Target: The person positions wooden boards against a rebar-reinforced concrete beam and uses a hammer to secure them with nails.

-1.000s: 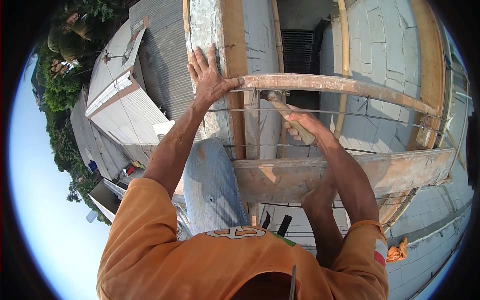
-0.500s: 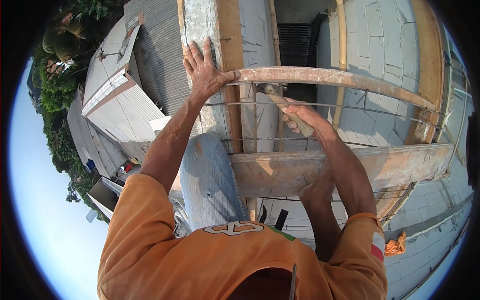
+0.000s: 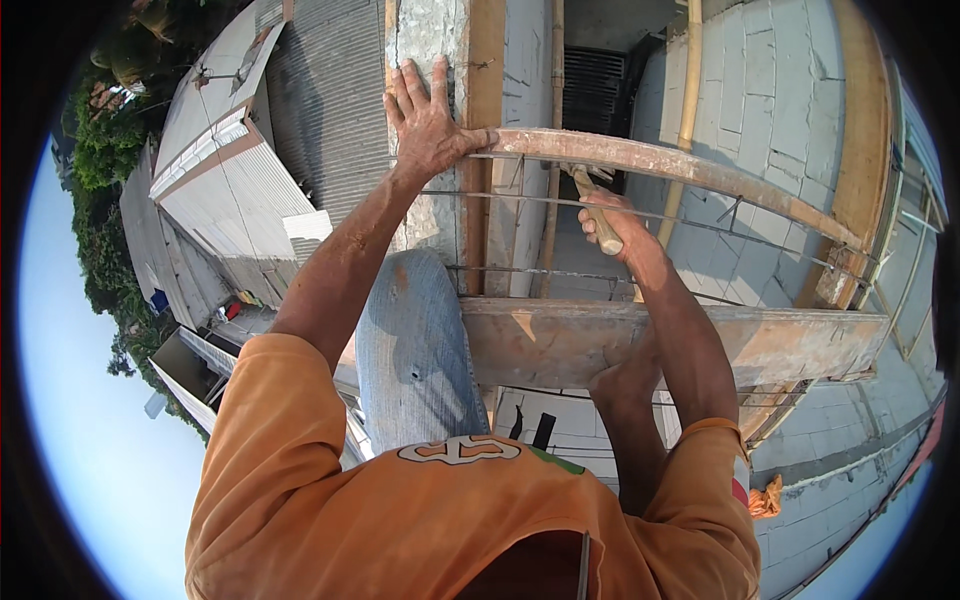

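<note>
My left hand [image 3: 432,132] lies flat with its fingers spread on the rough grey concrete beam [image 3: 425,40]. Its thumb reaches across to the end of a narrow wooden plank [image 3: 640,156]. In my right hand [image 3: 622,228] is a hammer [image 3: 603,222], gripped by its wooden handle below that plank. The hammer's metal head is partly hidden against the plank's lower edge. Thin steel bars [image 3: 580,203] run across between the narrow plank and a wider board [image 3: 560,340] closer to me. My bare foot [image 3: 625,385] rests at the wider board, beside my right forearm.
A yellow bamboo pole [image 3: 688,90] stands beyond the plank, near grey block walls [image 3: 760,110]. Timber formwork [image 3: 862,130] edges the right side. Below on the left are corrugated roofs [image 3: 325,100] and trees. An orange cloth [image 3: 766,497] hangs at the lower right.
The hammer has swung more upright, and its head has shifted right along the underside of the plank. My left hand stays spread on the beam; the whole view has shifted slightly.
</note>
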A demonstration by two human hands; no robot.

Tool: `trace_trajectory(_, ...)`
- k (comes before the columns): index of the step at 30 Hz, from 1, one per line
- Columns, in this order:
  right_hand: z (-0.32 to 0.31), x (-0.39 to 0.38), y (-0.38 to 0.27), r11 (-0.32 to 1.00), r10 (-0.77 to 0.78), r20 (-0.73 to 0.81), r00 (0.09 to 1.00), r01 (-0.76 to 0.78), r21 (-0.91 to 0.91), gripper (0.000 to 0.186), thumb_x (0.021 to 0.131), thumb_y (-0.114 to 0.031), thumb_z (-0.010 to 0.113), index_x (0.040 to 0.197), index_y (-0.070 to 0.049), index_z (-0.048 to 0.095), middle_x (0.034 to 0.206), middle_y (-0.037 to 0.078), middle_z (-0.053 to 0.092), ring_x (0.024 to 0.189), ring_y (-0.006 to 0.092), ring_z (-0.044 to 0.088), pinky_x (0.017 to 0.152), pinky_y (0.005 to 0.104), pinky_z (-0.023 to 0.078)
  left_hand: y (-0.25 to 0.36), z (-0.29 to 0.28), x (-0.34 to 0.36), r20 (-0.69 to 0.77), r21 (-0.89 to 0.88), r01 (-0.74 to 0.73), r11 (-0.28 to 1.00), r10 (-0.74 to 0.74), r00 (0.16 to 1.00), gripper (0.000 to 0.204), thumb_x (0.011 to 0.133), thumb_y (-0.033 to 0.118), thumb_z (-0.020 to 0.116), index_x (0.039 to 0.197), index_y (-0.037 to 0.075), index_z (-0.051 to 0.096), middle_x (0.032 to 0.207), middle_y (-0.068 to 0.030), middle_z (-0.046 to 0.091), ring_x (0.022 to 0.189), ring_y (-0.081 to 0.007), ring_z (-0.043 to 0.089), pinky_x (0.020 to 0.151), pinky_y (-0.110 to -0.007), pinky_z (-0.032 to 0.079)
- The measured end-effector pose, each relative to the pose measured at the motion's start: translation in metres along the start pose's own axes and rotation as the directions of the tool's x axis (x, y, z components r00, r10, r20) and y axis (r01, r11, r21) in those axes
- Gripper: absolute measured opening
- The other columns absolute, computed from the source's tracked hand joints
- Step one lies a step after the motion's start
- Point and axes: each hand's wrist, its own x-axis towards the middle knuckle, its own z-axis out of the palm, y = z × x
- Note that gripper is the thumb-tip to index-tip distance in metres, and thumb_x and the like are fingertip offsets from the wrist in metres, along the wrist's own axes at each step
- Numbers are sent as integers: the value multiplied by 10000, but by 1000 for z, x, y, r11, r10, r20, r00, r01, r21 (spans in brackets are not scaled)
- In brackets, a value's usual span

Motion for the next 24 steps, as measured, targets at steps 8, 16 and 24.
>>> trace_trajectory(8,20,-11,-1,994,45,152,987,-29,-108,435,951,-173,610,1368,-152,485,760,27,560,521,95,527,417,259,423,-1,1,1,-25,19,-18,1000,18,1000,1373,579,789,781,1582,89,156,1548,-429,32,1465,-569,-35,1125,-733,15)
trace_trajectory(16,-14,0,8,986,-88,-233,968,117,115,176,941,-146,662,1054,-83,543,715,72,561,541,165,575,426,292,465,-1,2,-2,-43,0,-7,1000,7,999,1375,563,779,798,1588,126,155,1553,-420,46,1466,-565,-43,1133,-727,10)
trace_trajectory(24,18,-53,29,943,-39,-440,897,178,280,161,884,-46,639,984,-56,514,725,81,542,558,210,564,477,355,502,3,0,-2,-4,-31,21,999,-21,1000,1347,589,732,819,1592,134,149,1566,-405,32,1474,-546,-68,1143,-715,3)
